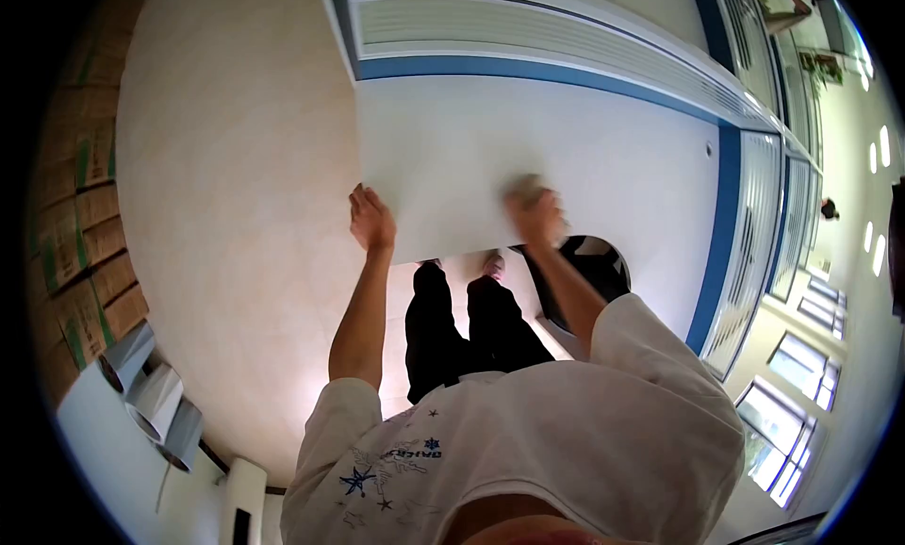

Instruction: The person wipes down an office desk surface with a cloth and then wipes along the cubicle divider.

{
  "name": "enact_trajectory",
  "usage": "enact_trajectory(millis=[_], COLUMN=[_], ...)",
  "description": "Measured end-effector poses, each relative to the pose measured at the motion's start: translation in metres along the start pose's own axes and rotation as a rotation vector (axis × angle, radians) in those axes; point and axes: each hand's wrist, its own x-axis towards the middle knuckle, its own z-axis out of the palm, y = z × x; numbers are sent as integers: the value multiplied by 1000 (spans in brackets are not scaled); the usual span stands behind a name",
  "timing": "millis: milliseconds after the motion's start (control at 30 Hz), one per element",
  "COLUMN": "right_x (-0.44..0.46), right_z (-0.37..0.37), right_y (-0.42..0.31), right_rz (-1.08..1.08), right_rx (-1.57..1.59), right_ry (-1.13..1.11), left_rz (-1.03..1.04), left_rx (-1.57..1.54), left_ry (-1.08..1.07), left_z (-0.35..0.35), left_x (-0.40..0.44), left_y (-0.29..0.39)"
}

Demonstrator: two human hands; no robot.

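A white desktop (pixel 452 140) spreads out in front of me. At its left edge, near the front corner, rests my left hand (pixel 371 219), its fingers curled over the edge. My right hand (pixel 536 217) is over the desktop closer to its front edge, smeared by motion. Under its fingers is a greyish-brown cloth (pixel 524 186), pressed to the surface; the blur hides its exact shape.
Blue-framed partitions (pixel 528 69) border the desk at the back and right. A black bin (pixel 592 262) stands below the front edge by my legs. Stacked cardboard boxes (pixel 71 234) line the far left, with several large rolls (pixel 156 399) nearby.
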Motion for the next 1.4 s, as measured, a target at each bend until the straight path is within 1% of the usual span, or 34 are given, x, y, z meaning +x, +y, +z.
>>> enact_trajectory(millis=[33,67,100,133,167,233,300,333,367,400,433,467,500,567,667,767,833,867,900,967,1000,1033,1100,1133,1167,1267,1300,1367,1400], right_x=[-18,-42,-58,-72,-84,-80,-46,-31,-14,13,29,62,87,110,152,157,119,101,88,75,55,27,-26,-52,-71,-86,-86,-86,-88], right_z=[40,24,48,52,73,72,78,47,10,18,-17,17,11,-26,-18,3,-26,-35,-31,31,39,47,69,78,83,84,86,85,76], right_y=[-8,-47,-57,-68,-74,-76,-49,-38,-27,-1,12,62,89,106,114,43,-54,-100,-137,-176,-191,-202,-196,-183,-171,-139,-126,-103,-93], right_rz=[-184,-312,-524,-654,-742,-803,-1015,-831,-645,-506,-396,-339,-183,235,445,311,7,-85,-181,-565,-624,-696,-822,-879,-932,-862,-880,-877,-885], right_rx=[105,13,-70,-5,-115,26,-83,3,88,-8,-111,-140,-185,81,22,252,271,255,240,119,116,116,135,125,109,89,95,30,7], right_ry=[68,-177,-132,-150,45,62,156,-20,-193,-29,-33,342,368,279,188,278,156,83,9,236,177,105,94,108,130,90,88,65,32], left_rz=[6,26,6,30,58,76,77,32,43,52,50,51,52,38,21,33,37,59,35,-13,-68,-35,-72,-34,63,35,36,126,110], left_rx=[-15,15,36,27,17,46,69,72,73,71,68,64,59,66,87,68,36,36,14,-25,-52,-146,-29,-5,-56,-91,-87,-97,-112], left_ry=[6,44,5,-10,-17,17,4,-24,-24,-25,-27,-28,-28,-32,-44,-56,-64,-11,-5,14,39,45,41,14,50,85,94,153,138], left_z=[2,7,5,2,0,3,6,6,5,5,7,6,6,7,9,7,0,9,10,7,13,24,21,13,5,8,9,29,36], left_x=[-1,-2,-3,-6,-6,-4,-4,-3,-1,0,-2,-6,-4,-1,2,0,2,3,4,3,5,7,8,7,3,6,5,9,12], left_y=[-3,-6,-4,-4,-1,1,-7,-6,-6,-6,-7,-8,-5,-5,-5,-7,0,-12,-13,-6,-10,-29,-29,-24,-22,-24,-25,-49,-53])
